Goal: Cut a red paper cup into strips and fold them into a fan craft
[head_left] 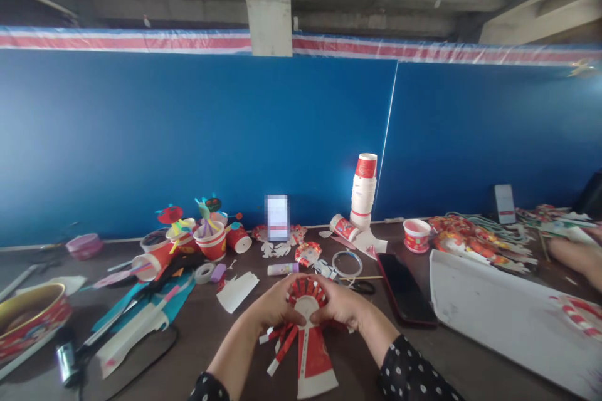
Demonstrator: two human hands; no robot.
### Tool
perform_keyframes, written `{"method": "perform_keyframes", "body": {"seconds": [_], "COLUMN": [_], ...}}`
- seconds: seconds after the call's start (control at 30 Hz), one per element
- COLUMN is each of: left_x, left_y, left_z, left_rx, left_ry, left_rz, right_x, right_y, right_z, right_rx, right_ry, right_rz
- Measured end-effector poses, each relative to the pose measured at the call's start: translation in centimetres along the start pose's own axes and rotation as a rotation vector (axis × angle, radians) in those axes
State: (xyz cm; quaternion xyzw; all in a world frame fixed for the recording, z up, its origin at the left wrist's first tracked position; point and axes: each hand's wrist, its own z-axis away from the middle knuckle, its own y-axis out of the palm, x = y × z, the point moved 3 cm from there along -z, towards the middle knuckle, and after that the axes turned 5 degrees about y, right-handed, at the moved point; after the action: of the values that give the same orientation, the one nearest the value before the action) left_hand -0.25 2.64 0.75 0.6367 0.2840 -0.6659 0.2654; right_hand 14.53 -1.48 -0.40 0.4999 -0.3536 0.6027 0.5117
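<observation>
A red and white paper cup [316, 360], cut into strips around its round white base, is between my hands near the front of the table. My left hand [281, 302] grips its left side, thumb on the base. From the right, my right hand [339, 304] grips the other side, with its thumb also near the base. Short folded strips fan out over the top, several loose strips hang to the lower left, and one wide panel points down toward me. Some of my fingertips are hidden behind the cup.
Scissors [362, 287], a clear tape roll [347, 264] and a glue stick [283, 269] lie just beyond my hands. A dark phone [405, 291] and white board [508, 319] are right. Decorated cups [210, 240] stand left, stacked cups [364, 191] behind. Another person's hand [576, 260] is far right.
</observation>
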Motion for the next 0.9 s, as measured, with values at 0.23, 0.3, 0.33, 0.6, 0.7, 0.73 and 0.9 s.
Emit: {"method": "perform_keyframes", "body": {"seconds": [0.23, 0.3, 0.33, 0.6, 0.7, 0.73, 0.9], "left_x": [0.05, 0.09, 0.14, 0.22, 0.07, 0.08, 0.29], "left_y": [-0.01, -0.07, -0.11, -0.32, -0.27, -0.29, -0.63], "left_z": [0.07, -0.04, -0.1, -0.19, -0.13, -0.13, -0.27], "left_rx": [-0.021, -0.004, 0.004, -0.006, -0.004, -0.007, -0.03], "left_ry": [0.008, 0.023, 0.03, 0.06, 0.054, 0.045, 0.047], "left_rz": [0.022, -0.002, -0.013, -0.077, -0.045, -0.029, -0.011], "right_x": [0.26, 0.25, 0.23, 0.13, 0.09, 0.06, -0.08], "right_y": [-0.08, -0.05, -0.02, 0.14, -0.01, -0.08, -0.31], "right_z": [0.32, 0.27, 0.24, 0.12, 0.14, 0.13, 0.06], "right_rx": [0.032, 0.02, 0.013, -0.02, -0.024, -0.024, -0.007], "right_ry": [-0.009, -0.017, -0.019, -0.007, 0.006, 0.015, 0.063], "right_rz": [-0.007, 0.012, 0.02, 0.038, 0.02, 0.011, -0.026]}}
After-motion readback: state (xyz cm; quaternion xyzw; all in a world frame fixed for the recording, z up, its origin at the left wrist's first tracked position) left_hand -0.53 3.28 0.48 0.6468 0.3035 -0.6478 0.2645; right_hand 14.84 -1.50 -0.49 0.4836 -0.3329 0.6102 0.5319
